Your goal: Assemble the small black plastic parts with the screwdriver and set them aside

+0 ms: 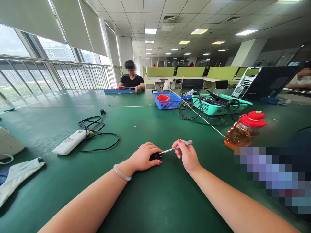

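Note:
On the green table, my left hand [145, 157] is closed around a small black object [156, 156], pressing it to the surface; much of it is hidden under the fingers. My right hand [188, 156] pinches a thin screwdriver-like tool [173, 148] with a clear handle. The tool slants down to the left, and its tip meets or nearly meets the top of the black object. Exact contact is too small to tell. A pale bracelet [121, 172] circles my left wrist.
A white power strip [71, 142] with black cable lies left. Ahead are a blue basket [167, 104] and a teal basket [212, 110] of cables. A red-lidded bottle [243, 133] stands right. A cloth [18, 178] lies near left. A person [131, 80] sits across the table.

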`<action>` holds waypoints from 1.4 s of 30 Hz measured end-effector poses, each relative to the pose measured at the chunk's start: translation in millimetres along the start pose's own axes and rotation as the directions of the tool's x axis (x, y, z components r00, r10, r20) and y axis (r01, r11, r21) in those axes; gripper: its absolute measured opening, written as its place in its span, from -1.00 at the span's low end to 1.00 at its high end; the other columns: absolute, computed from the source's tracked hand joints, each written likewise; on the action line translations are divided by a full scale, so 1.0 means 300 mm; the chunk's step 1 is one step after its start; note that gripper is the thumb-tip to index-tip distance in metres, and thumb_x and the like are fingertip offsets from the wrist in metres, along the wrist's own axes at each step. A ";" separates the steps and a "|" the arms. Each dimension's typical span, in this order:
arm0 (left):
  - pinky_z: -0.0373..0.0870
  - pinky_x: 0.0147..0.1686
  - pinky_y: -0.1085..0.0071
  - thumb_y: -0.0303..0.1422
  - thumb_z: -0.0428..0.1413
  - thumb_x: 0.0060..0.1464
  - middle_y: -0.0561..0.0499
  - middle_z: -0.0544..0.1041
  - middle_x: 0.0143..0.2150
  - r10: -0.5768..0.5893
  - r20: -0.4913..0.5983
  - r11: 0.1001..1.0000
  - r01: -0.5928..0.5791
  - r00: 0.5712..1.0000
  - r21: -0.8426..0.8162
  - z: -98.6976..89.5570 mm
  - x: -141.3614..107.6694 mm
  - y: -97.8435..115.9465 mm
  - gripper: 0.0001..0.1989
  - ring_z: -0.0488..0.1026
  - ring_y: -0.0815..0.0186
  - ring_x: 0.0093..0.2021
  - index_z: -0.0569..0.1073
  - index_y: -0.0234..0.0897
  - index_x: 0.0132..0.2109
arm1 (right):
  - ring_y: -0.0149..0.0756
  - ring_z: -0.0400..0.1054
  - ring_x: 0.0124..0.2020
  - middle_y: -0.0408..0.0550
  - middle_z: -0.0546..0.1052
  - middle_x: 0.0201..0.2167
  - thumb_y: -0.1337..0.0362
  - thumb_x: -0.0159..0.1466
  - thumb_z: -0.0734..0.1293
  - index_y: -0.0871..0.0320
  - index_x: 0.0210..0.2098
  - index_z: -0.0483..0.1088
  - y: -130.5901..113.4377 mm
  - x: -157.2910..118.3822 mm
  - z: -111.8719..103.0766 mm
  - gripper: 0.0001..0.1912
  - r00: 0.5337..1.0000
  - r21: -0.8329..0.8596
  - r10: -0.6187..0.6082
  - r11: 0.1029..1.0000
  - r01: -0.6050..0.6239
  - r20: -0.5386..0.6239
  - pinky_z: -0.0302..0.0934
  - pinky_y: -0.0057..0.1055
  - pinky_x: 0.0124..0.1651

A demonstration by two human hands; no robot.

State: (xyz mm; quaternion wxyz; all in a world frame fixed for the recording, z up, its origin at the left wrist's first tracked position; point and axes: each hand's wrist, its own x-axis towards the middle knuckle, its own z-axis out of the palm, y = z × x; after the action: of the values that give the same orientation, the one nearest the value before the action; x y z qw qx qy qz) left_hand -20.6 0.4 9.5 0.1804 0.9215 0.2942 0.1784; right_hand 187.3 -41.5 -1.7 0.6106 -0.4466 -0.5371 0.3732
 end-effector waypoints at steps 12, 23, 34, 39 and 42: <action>0.33 0.14 0.16 -0.24 0.15 0.13 -0.02 0.57 -0.02 -0.022 -0.050 1.000 0.022 0.998 0.014 0.010 0.003 -0.010 -0.74 0.41 0.15 0.08 0.49 -0.11 -0.02 | -0.31 0.33 -0.44 -0.08 0.44 -0.42 0.08 0.33 0.25 0.11 -0.23 0.46 -0.052 -0.014 -0.025 -0.74 0.922 -0.331 -0.341 0.905 0.268 -0.185 0.28 -0.34 -0.37; 0.33 0.14 0.14 -0.27 0.10 0.19 -0.07 0.54 0.04 -0.035 -0.043 0.999 0.037 0.998 0.036 0.012 -0.003 -0.010 -0.61 0.41 0.15 0.07 0.41 -0.12 0.16 | -0.18 0.38 -0.14 0.08 0.39 -0.07 0.34 0.36 0.21 0.05 0.23 0.20 -0.066 -0.062 0.008 -0.56 0.722 -0.572 -0.692 0.588 0.572 0.011 0.38 -0.12 -0.06; 0.30 0.16 0.14 -0.21 0.18 0.12 -0.03 0.54 0.06 -0.043 -0.023 0.998 0.044 0.999 0.039 0.020 0.005 -0.029 -0.61 0.37 0.14 0.09 0.49 -0.08 0.10 | -0.26 0.38 -0.34 -0.09 0.55 -0.35 0.36 0.32 0.20 0.09 -0.15 0.41 -0.071 -0.051 0.014 -0.81 0.747 -0.551 -0.573 0.524 0.649 0.336 0.24 -0.23 -0.17; 0.29 0.15 0.16 -0.21 0.18 0.13 0.00 0.54 0.07 -0.073 -0.032 0.997 0.073 0.997 0.018 0.022 0.001 -0.029 -0.65 0.38 0.15 0.08 0.52 -0.03 0.07 | -0.36 0.30 -0.51 -0.16 0.50 -0.53 0.38 0.31 0.18 0.11 -0.36 0.42 -0.073 -0.054 0.010 -0.80 0.715 -0.523 -0.612 0.509 0.683 0.338 0.17 -0.28 -0.22; 0.30 0.14 0.18 -0.21 0.19 0.12 0.01 0.55 0.03 -0.105 -0.043 0.994 0.106 0.993 0.010 0.024 0.001 -0.024 -0.67 0.39 0.16 0.05 0.54 -0.01 0.05 | -0.37 0.31 -0.52 -0.15 0.51 -0.54 0.37 0.31 0.18 0.11 -0.40 0.42 -0.067 -0.049 0.004 -0.77 0.729 -0.529 -0.604 0.524 0.668 0.321 0.16 -0.27 -0.22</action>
State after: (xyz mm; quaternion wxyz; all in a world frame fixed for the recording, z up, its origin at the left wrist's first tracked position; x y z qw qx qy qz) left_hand -20.6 4.4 0.0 0.1774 0.9017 0.3474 0.1864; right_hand 183.6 -61.7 12.6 0.4975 -0.3728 -0.7817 -0.0498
